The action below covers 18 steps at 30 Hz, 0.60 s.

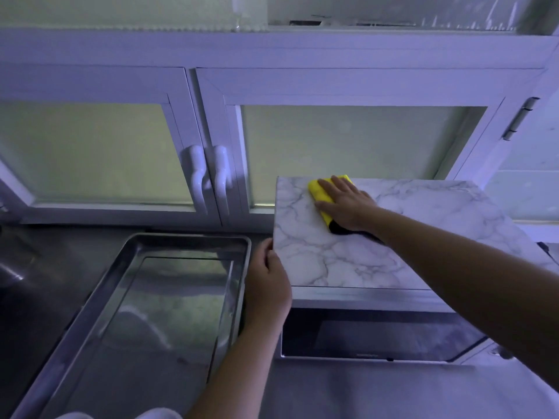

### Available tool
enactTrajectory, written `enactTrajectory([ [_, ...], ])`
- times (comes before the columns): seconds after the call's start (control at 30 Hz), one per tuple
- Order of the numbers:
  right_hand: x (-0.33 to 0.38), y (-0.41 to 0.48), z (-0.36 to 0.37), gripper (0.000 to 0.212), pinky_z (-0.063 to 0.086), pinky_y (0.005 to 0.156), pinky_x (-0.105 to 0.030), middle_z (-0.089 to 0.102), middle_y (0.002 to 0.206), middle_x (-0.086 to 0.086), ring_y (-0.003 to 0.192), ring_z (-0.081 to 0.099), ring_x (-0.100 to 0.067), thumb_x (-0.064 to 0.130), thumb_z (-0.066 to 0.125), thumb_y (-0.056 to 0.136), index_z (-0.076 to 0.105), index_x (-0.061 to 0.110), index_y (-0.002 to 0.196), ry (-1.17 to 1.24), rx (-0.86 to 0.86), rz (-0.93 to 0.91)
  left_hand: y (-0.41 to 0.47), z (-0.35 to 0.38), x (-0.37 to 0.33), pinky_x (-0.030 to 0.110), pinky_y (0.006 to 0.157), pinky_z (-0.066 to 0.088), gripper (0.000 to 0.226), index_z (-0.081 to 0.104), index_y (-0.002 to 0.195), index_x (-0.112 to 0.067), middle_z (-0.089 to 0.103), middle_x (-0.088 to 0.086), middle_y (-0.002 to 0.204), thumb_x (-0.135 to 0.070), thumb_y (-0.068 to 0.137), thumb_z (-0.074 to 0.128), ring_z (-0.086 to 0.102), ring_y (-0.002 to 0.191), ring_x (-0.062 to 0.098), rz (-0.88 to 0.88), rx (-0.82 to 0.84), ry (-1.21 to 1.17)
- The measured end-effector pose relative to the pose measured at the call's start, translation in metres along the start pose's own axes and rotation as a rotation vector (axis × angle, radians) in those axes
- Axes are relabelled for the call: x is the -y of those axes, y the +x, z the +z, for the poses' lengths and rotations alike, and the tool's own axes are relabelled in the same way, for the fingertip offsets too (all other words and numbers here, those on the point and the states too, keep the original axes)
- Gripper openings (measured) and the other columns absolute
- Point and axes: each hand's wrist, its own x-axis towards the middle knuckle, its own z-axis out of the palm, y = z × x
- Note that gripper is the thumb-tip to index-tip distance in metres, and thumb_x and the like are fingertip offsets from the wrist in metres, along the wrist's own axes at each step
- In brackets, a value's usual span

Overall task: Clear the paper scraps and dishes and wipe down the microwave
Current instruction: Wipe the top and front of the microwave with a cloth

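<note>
The microwave (378,331) stands at the right with a white marble-patterned top (348,255) and a dark door below. A yellow cloth (319,192) with a dark part at its near end lies on the top's far left corner. My right hand (348,204) presses flat on the cloth, fingers stretched over it. My left hand (269,285) grips the microwave's left front edge, thumb on the top's rim. No paper scraps or dishes show.
A large empty metal tray (90,322) lies on the steel counter (39,282) left of the microwave, close to my left forearm. White cabinet doors with frosted glass and two handles (208,179) rise behind. A wall stands at the far right.
</note>
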Motion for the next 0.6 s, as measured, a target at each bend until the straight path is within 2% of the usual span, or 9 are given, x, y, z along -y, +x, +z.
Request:
enactTrajectory([
  [0.07,0.013,0.025,0.001,0.066,0.013,0.120,-0.048,0.004,0.167,0.002,0.154,0.000,-0.019,0.060,0.033,0.098,0.012,0.037,0.156,0.005,-0.016,0.035,0.000,0.001,0.002,0.008,0.070,0.041,0.035,0.062,0.121,-0.029,0.061,-0.027,0.099,-0.018,0.103,0.035,0.058,0.094,-0.005,0.003,-0.042,0.000],
  [0.17,0.037,0.052,0.001,0.065,0.014,0.119,-0.051,0.010,0.166,-0.002,0.153,0.003,-0.022,0.057,0.031,0.097,0.015,0.033,0.155,-0.007,-0.016,0.059,0.000,0.003,0.004,0.016,0.081,0.043,0.036,0.058,0.130,-0.027,0.062,-0.018,0.109,-0.021,0.105,0.033,0.057,0.101,0.003,-0.012,-0.072,-0.028],
  [0.3,0.059,0.062,0.003,0.065,0.015,0.117,-0.051,0.015,0.165,-0.002,0.153,0.006,-0.022,0.057,0.031,0.096,0.017,0.033,0.155,-0.029,-0.020,0.030,-0.001,0.003,0.004,0.028,0.087,0.047,0.036,0.053,0.135,-0.028,0.064,-0.009,0.116,-0.028,0.106,0.031,0.060,0.107,0.010,-0.017,-0.083,-0.064],
  [0.4,0.067,0.040,0.006,0.067,0.013,0.120,-0.049,0.005,0.167,0.000,0.154,-0.001,-0.020,0.059,0.032,0.098,0.010,0.035,0.157,-0.064,0.017,-0.101,-0.003,0.002,0.004,0.036,0.094,0.050,0.040,0.053,0.135,-0.026,0.065,-0.003,0.122,-0.036,0.104,0.031,0.061,0.112,0.015,-0.004,-0.100,-0.106],
  [0.53,0.078,-0.027,0.013,0.067,0.009,0.122,-0.043,0.001,0.168,0.003,0.154,-0.004,-0.016,0.058,0.035,0.099,0.008,0.039,0.157,-0.106,0.054,-0.342,-0.007,0.002,-0.005,0.046,0.106,0.044,0.058,0.053,0.136,-0.017,0.061,0.009,0.131,-0.048,0.090,0.033,0.057,0.122,0.024,-0.056,-0.126,-0.256],
  [0.6,0.077,-0.072,0.016,0.068,0.006,0.122,-0.040,0.000,0.168,0.005,0.153,-0.007,-0.013,0.060,0.033,0.099,0.006,0.039,0.157,-0.101,0.063,-0.450,-0.008,0.001,-0.006,0.046,0.104,0.045,0.056,0.054,0.131,-0.013,0.061,0.014,0.127,-0.047,0.091,0.035,0.057,0.120,0.029,-0.066,-0.141,-0.319],
])
